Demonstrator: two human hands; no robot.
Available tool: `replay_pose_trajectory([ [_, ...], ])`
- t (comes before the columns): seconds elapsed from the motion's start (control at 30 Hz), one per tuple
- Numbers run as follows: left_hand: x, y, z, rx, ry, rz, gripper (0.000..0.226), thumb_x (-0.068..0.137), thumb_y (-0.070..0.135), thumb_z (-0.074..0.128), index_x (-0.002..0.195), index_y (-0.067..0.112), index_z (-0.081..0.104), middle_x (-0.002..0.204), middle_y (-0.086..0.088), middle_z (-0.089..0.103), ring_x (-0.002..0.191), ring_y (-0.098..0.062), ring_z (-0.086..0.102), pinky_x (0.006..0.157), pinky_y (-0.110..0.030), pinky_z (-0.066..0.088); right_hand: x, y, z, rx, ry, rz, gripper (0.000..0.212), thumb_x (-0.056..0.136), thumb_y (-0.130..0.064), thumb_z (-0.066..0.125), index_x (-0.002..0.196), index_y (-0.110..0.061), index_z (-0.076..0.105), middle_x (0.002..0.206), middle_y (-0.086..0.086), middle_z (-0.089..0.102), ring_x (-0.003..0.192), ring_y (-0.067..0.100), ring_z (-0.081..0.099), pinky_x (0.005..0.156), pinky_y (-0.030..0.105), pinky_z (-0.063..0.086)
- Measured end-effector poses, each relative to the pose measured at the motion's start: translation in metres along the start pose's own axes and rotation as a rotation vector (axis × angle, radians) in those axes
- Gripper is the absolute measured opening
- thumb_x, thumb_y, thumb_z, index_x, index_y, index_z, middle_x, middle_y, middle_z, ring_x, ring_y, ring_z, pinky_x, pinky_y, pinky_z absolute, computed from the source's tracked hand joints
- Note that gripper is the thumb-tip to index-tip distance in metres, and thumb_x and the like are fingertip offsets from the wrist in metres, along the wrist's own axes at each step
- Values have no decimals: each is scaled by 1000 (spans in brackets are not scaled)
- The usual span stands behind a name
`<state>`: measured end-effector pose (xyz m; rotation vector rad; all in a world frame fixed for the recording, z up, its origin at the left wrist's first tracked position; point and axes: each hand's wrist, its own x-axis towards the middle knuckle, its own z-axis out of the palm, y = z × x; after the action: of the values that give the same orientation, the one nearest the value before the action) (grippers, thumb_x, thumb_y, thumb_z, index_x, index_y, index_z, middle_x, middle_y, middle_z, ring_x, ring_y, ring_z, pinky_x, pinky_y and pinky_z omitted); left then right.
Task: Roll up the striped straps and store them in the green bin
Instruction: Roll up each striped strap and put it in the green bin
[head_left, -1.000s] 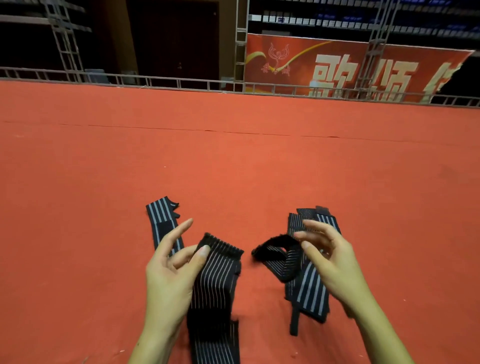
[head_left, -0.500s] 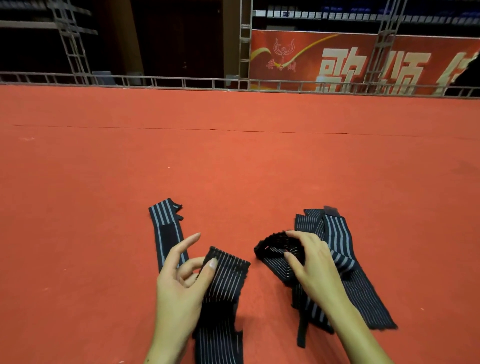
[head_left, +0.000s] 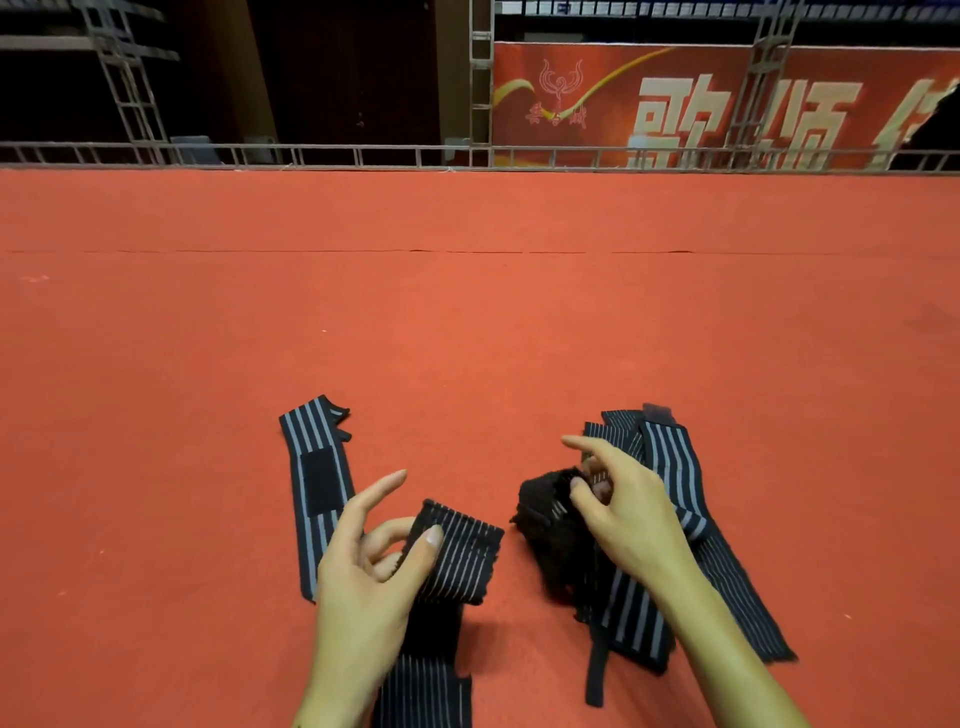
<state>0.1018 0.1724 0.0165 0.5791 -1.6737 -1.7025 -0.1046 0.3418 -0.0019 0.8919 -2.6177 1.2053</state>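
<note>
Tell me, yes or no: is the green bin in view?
No: only the striped straps, the left hand and right hand show on the red carpet.

Head camera (1 view) looks forward-down, close over red carpet (head_left: 467, 322).

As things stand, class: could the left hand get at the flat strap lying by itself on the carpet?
Probably yes: the flat strap lies uncovered right beside the left hand, but that hand already pinches another strap.
</note>
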Motion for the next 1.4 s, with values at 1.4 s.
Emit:
replay_pose_trajectory([
  [1.4,-91,82,-39,-131,-74,165,48,72,16,88,110,44,79,92,-12,81,79,-22,76,78,-31,63,-113,-139,-40,837,-15,55,13,97,-16,77,95,-28,74,85,7,77,76,20,71,71,37,57],
])
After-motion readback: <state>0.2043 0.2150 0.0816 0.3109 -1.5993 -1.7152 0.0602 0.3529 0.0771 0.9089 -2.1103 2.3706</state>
